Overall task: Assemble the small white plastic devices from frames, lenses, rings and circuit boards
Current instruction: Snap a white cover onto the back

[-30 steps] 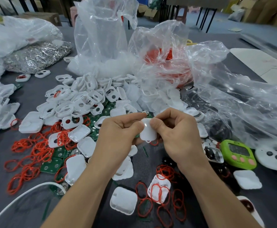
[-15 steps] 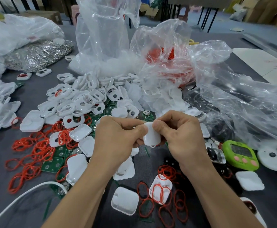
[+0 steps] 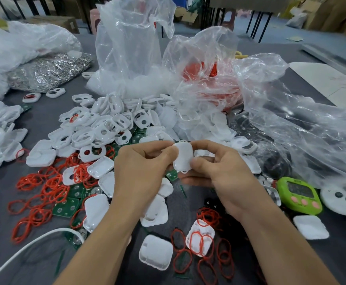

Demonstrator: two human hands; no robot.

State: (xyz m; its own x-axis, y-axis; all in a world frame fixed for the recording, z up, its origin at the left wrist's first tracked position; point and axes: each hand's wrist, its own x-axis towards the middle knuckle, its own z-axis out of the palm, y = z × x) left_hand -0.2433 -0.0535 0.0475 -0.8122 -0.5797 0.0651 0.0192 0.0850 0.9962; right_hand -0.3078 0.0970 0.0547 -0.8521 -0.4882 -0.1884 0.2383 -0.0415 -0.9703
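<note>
A small white plastic device (image 3: 183, 157) is held above the grey table (image 3: 1, 204) between both hands. My left hand (image 3: 141, 171) pinches its left edge with thumb and curled fingers. My right hand (image 3: 219, 173) grips its right side, thumb on the lower front. A heap of white frames (image 3: 104, 128) lies behind the hands. Red rubber rings (image 3: 44, 188) and green circuit boards (image 3: 67, 206) are scattered at the left. White rounded covers (image 3: 155, 251) lie near my forearms.
Large clear plastic bags (image 3: 131, 48) stand at the back, one holding red rings (image 3: 205, 79). A silver bag (image 3: 46, 68) lies at the back left. A green timer (image 3: 299, 194) and a white remote-like piece (image 3: 345, 198) sit at the right. A white cable (image 3: 24, 249) curves at the lower left.
Both hands turned the white device and drew slightly apart, so its smooth face now shows more fully between the thumbs.
</note>
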